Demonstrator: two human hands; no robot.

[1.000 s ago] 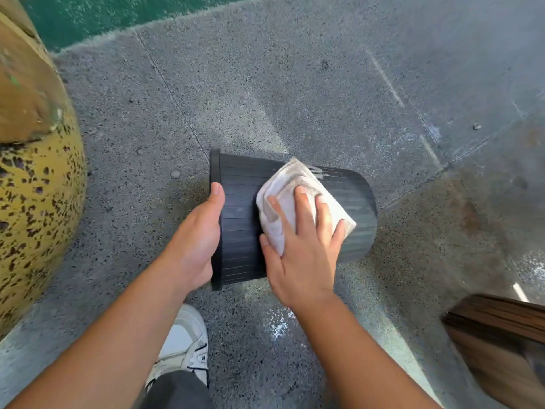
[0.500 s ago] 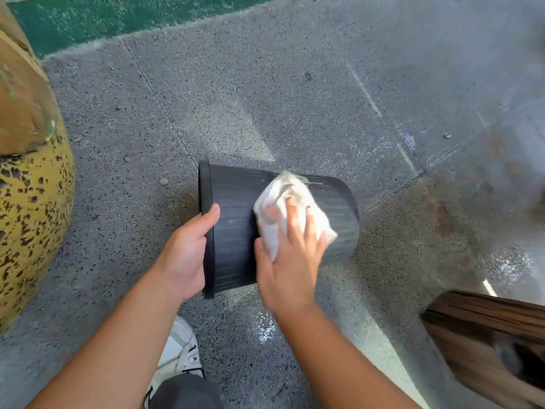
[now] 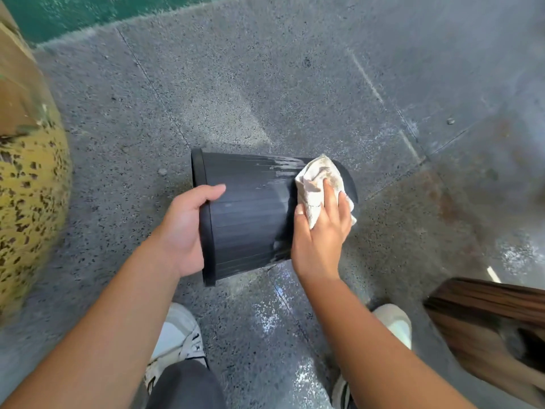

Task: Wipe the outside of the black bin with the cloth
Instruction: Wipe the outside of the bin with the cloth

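I see speckled grey concrete floor point(image 3: 265, 84), a green strip point(image 3: 88, 10) at the far edge, a mottled yellow rounded mass point(image 3: 26, 202) left.

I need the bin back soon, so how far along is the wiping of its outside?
Partway. The black bin lies tipped sideways, the left hand gripping its rim end. Wet streaks on the upper wall suggest that part is wiped. In hand: the right hand presses the cloth near the base end. Left: the underside and far side, which are hidden, so I cannot tell their state.
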